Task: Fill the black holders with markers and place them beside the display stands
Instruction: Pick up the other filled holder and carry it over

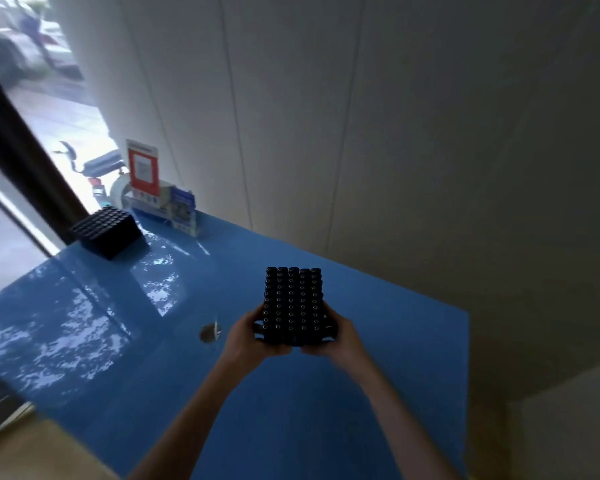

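Note:
A black holder [292, 303] packed with several rows of black marker caps hangs above the blue table [378, 358], held from both sides. My left hand [246, 336] grips its left lower edge and my right hand [329, 336] grips its right lower edge. A second black holder [106, 231], also full of markers, rests on the table at the far left. Right behind it stand the display stands: a clear stand with a red and white sign [142, 173] and a smaller one with a blue leaflet [182, 213].
A round silver cable port [210, 333] sits in the table just left of my left hand. A pale panelled wall [361, 133] runs along the table's far edge. A window [32, 98] with a dark frame is at the left.

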A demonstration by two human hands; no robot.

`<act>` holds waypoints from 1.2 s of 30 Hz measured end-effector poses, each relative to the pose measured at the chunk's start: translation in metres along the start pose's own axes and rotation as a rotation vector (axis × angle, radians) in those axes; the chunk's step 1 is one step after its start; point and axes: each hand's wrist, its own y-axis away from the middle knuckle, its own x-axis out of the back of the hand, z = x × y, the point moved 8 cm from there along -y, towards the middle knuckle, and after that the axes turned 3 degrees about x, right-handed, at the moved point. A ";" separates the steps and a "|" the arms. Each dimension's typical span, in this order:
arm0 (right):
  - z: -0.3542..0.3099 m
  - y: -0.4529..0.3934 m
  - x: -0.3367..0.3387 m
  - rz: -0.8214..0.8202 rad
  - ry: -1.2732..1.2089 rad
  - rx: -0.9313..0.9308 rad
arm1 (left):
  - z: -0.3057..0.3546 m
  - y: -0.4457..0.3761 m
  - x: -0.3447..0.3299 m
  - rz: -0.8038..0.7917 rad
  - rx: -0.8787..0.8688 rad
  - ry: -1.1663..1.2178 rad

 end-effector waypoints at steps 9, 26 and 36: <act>-0.059 -0.007 -0.140 -0.159 0.021 0.073 | -0.038 0.063 0.134 0.159 -0.013 0.157; -0.129 0.017 -0.397 -0.020 -0.086 -0.014 | -0.140 0.119 0.372 0.113 -0.047 0.135; -0.130 -0.043 -0.432 0.039 -0.020 -0.036 | -0.164 0.051 0.412 0.037 -0.026 0.141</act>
